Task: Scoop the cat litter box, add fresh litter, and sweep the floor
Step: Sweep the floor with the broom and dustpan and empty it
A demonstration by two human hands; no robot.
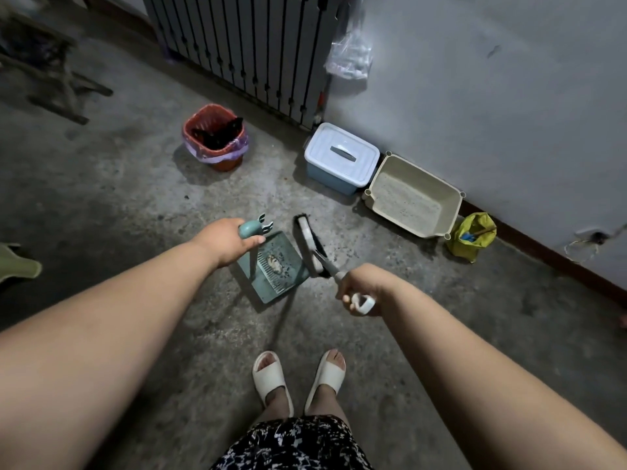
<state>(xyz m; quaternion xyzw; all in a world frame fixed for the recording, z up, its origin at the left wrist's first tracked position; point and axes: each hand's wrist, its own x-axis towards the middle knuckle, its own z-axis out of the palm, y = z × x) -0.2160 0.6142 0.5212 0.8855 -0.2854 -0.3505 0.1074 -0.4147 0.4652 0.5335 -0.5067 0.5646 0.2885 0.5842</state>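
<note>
My left hand [230, 239] grips the top of the teal dustpan handle [249, 228]. The dustpan [271, 266] sits on the concrete floor in front of my feet, with a small heap of litter and debris inside. My right hand [359, 287] holds the white broom handle [363, 302]. The broom head [308, 244] stands at the pan's right edge. A beige litter box [414, 195] with pale litter sits by the wall on the right.
A blue lidded storage bin [341, 157] stands left of the litter box. A red trash bin [215, 136] with a purple liner is further left. A yellow bag [472, 236] lies by the wall. My sandalled feet [298, 378] are near the pan. A dark metal gate [244, 49] is behind.
</note>
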